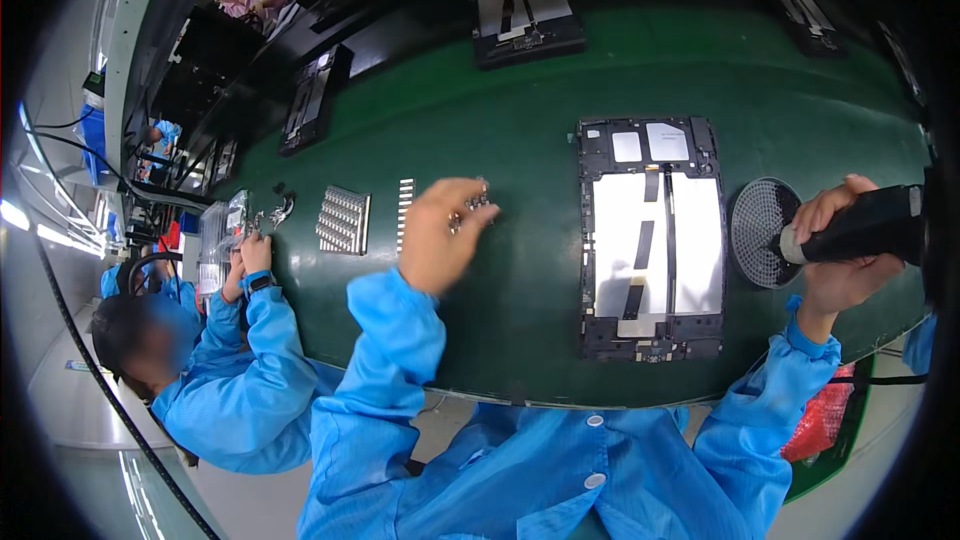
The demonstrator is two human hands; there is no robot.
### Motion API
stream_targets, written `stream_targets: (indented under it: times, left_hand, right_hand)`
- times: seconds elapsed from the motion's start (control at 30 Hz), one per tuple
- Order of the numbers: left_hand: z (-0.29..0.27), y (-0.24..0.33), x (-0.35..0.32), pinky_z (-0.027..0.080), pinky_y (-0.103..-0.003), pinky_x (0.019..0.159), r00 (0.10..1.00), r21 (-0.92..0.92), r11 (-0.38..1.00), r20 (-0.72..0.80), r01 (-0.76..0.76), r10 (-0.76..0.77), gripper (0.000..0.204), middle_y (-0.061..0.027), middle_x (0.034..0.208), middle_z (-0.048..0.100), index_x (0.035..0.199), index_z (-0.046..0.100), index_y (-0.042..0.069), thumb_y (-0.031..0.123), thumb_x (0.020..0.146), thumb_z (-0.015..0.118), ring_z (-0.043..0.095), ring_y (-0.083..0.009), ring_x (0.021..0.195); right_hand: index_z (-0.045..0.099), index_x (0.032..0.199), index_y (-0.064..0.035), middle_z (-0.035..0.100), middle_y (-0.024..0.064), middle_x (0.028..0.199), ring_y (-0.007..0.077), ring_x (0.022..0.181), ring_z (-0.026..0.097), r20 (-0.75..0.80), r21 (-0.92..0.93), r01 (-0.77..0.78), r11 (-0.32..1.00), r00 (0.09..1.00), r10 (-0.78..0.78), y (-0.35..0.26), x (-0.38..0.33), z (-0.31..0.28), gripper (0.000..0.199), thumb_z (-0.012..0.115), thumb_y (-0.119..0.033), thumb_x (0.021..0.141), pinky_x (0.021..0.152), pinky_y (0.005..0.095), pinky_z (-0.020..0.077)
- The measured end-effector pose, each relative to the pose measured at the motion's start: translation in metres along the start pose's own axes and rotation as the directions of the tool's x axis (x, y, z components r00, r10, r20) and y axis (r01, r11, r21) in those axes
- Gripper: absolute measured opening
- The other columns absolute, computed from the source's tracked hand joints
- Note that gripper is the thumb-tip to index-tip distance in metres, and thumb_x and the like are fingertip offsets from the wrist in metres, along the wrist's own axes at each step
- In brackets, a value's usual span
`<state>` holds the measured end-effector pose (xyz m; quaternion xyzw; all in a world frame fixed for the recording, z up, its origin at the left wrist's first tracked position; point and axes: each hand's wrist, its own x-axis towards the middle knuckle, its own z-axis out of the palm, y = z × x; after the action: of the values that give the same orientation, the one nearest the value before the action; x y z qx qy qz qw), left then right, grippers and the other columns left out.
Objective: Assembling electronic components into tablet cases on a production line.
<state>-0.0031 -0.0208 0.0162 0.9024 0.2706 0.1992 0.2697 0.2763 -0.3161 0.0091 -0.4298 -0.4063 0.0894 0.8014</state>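
An opened tablet chassis (pixel 650 240) with silver plates and black ribbon cables lies on the green belt (pixel 520 130) in front of me. My right hand (pixel 838 250) grips a black electric screwdriver (pixel 868 225), its tip over a round black mesh dish (pixel 760 232) to the right of the chassis. My left hand (pixel 440 232) reaches left of the chassis and pinches at a small cluster of metal parts (pixel 478 202) on the belt. Whether the fingers hold one I cannot make out.
A strip of small parts (pixel 405 212) and a ribbed metal block (pixel 343 220) lie further left. Other open chassis (pixel 527 8) (pixel 315 98) ride the belt beyond. A person in a blue coat (pixel 240 370) works at my left beside clear trays (pixel 213 240).
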Motion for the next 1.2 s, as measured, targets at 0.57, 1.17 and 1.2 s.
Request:
stream_targets:
  times: [0.57, 1.17, 1.2]
  left_hand:
    - [0.011, -0.031, 0.047, 0.048, -0.021, 0.056, 0.885, -0.416, 0.817, 0.408, 0.4, -0.225, 0.015, -0.0049, 0.074, 0.063, 0.083, 0.065, -0.006, -0.002, 0.072, 0.074, 0.06, -0.0073, 0.064]
    - [0.07, 0.033, 0.005, 0.048, -0.019, 0.063, 0.974, -0.654, 0.724, 0.193, 0.22, -0.121, 0.013, -0.0056, 0.084, 0.065, 0.094, 0.068, -0.003, 0.003, 0.083, 0.068, 0.059, -0.0082, 0.071]
    - [0.073, 0.032, 0.007, 0.048, -0.019, 0.063, 0.973, -0.654, 0.723, 0.198, 0.221, -0.118, 0.013, -0.0056, 0.084, 0.065, 0.094, 0.068, -0.003, 0.003, 0.083, 0.068, 0.059, -0.0082, 0.071]
  right_hand:
    - [0.042, 0.122, 0.0028, 0.049, 0.008, 0.071, 0.0154, 0.057, 0.05, -0.06, -0.081, -0.009, 0.997, 0.998, 0.004, 0.0, -0.008, 0.002, 0.089, 0.028, -0.076, 0.084, 0.053, 0.0295, 0.0429]
    - [0.045, 0.118, 0.0042, 0.053, 0.0085, 0.068, 0.0163, 0.055, 0.054, -0.144, -0.147, -0.045, 0.988, 0.989, 0.024, 0.001, -0.004, 0.015, 0.096, 0.022, -0.081, 0.08, 0.051, 0.0277, 0.0456]
    - [0.045, 0.118, 0.0041, 0.053, 0.0083, 0.068, 0.0163, 0.055, 0.055, -0.135, -0.163, -0.038, 0.986, 0.991, 0.016, 0.001, -0.005, 0.014, 0.096, 0.022, -0.081, 0.08, 0.052, 0.0274, 0.0457]
